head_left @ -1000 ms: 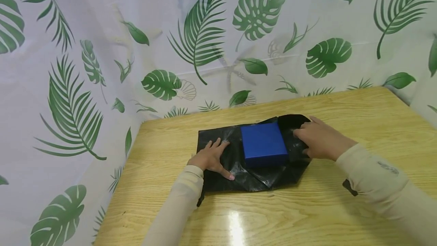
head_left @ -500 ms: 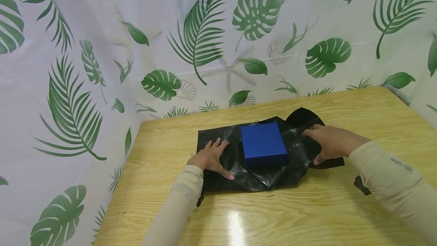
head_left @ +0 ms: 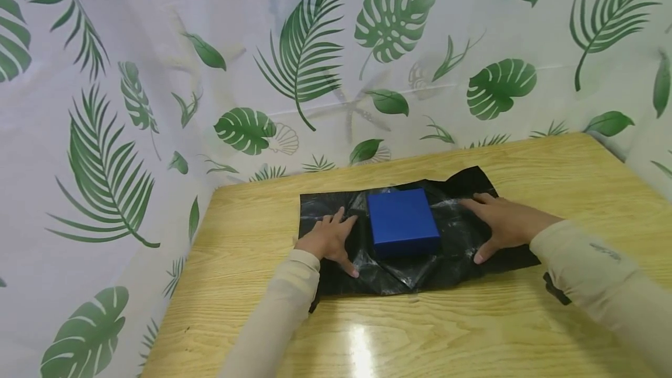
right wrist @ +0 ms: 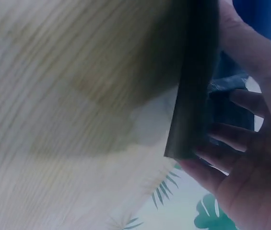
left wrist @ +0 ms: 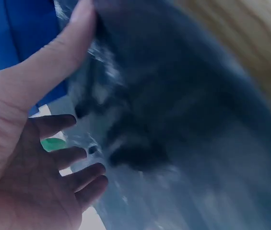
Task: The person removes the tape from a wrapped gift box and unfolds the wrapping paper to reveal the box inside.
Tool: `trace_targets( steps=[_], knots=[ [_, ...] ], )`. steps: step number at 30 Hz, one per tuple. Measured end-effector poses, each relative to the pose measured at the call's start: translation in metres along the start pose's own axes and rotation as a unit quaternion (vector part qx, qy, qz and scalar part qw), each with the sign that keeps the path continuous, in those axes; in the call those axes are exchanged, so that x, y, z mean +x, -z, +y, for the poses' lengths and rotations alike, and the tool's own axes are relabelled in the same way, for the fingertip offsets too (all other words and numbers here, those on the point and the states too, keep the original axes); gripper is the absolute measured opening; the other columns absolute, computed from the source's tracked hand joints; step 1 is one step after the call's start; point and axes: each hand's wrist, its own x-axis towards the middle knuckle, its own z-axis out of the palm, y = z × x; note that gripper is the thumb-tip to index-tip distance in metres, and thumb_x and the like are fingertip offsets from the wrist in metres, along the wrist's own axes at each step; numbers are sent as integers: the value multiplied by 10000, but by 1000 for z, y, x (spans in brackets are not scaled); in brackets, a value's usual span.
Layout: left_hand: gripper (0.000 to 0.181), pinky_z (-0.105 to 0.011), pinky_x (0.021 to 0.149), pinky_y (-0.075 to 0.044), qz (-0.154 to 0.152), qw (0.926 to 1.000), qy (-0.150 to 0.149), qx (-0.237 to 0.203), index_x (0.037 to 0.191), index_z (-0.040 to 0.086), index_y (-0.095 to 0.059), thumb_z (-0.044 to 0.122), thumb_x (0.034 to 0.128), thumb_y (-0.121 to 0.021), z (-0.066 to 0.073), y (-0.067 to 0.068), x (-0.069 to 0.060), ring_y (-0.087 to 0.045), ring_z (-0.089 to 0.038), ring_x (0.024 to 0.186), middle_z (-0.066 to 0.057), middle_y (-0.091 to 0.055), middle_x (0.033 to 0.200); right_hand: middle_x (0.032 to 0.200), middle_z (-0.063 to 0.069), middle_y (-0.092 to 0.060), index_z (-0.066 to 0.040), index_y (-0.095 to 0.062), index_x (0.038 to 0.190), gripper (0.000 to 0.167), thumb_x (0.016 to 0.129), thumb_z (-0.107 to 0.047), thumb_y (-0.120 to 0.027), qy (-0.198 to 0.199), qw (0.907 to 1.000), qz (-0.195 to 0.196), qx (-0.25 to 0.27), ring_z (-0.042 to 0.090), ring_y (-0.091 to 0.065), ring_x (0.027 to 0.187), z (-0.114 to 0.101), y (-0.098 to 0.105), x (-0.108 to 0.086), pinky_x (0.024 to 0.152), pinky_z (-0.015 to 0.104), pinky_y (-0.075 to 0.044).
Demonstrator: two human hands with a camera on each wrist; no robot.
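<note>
A blue square box [head_left: 403, 217] rests on a creased black plastic-looking sheet [head_left: 454, 235] spread flat on the table. My left hand [head_left: 329, 241] rests on the sheet to the left of the box, its fingers straight and spread. On the other side, my right hand [head_left: 506, 225] touches the sheet's right part with thumb and fingers spread wide. Under that hand the sheet's edge [right wrist: 195, 96] stands up a little in the right wrist view. Neither hand touches the box, part of which [left wrist: 27, 36] shows beside the left thumb.
The wooden table [head_left: 451, 331] extends around the sheet on all sides. A leaf-patterned curtain [head_left: 336, 74] hangs behind and to the left. Small dark straps or pieces [head_left: 556, 289] hang at the right forearm.
My right hand has drawn the folded right end of the sheet outward and down, and its fingers have spread open. The left hand and the box have stayed in place.
</note>
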Motion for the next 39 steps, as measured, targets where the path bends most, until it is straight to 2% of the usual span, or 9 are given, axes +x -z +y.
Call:
trace_targets(
  steps=[5,12,17,25,28,35,39],
  knots=[
    [1276,-587,1192,-219,-133,9996,-125,-197,1642,324,-154,478,655,-948,8,3,5,-36,-325,1555,-47,25,1705,1581,384,-170,-42,-276,1575,1341,547,-624,-911,203,9994,166,-235,643,-225,1382,1,-8,6,1002,760,-324],
    [1363,-591,1216,-64,-367,9984,-132,-411,1635,399,-45,505,622,-951,5,0,11,124,-336,1538,-31,153,1688,1614,349,-119,-104,-251,1595,1407,480,-633,-928,278,9991,124,-281,631,-140,1421,2,-16,16,1058,783,-205],
    [1388,-580,1219,-69,-382,9982,-176,-423,1629,420,-23,526,604,-953,2,-2,14,121,-329,1539,-24,153,1687,1615,351,-105,-127,-209,1609,1449,459,-620,-939,172,9996,-176,-157,649,-146,1408,5,-18,19,1029,803,-218],
    [1394,-632,1192,-144,-471,9980,-81,-416,1615,464,-8,551,590,-949,-2,-2,20,112,-316,1542,13,159,1685,1607,367,-66,-101,-171,1614,1407,533,-527,-965,123,9975,-630,310,657,-101,1409,11,-17,20,982,785,-315],
    [1394,-659,1173,-176,-477,9982,-50,-349,1615,467,-10,554,588,-950,-1,-1,20,97,-322,1544,12,158,1686,1609,365,-58,-95,-193,1611,1391,537,-525,-965,90,9972,-665,324,654,-87,1413,10,-17,20,990,785,-306],
    [1313,-543,1229,-91,-535,9978,-269,-299,1637,388,-51,530,665,-923,2,0,21,89,-327,1546,-35,123,1694,1604,370,-76,-81,-231,1605,1400,517,-609,-939,30,9987,-413,294,649,-101,1414,7,-19,21,1004,811,-249],
    [1301,-571,1222,-82,-492,9977,-206,-423,1634,403,-60,540,665,-918,-2,-1,16,74,-337,1547,-29,94,1698,1608,364,-67,-79,-210,1610,1403,525,-579,-946,57,9983,-395,422,629,-102,1426,5,-19,21,1014,797,-259]
  ],
)
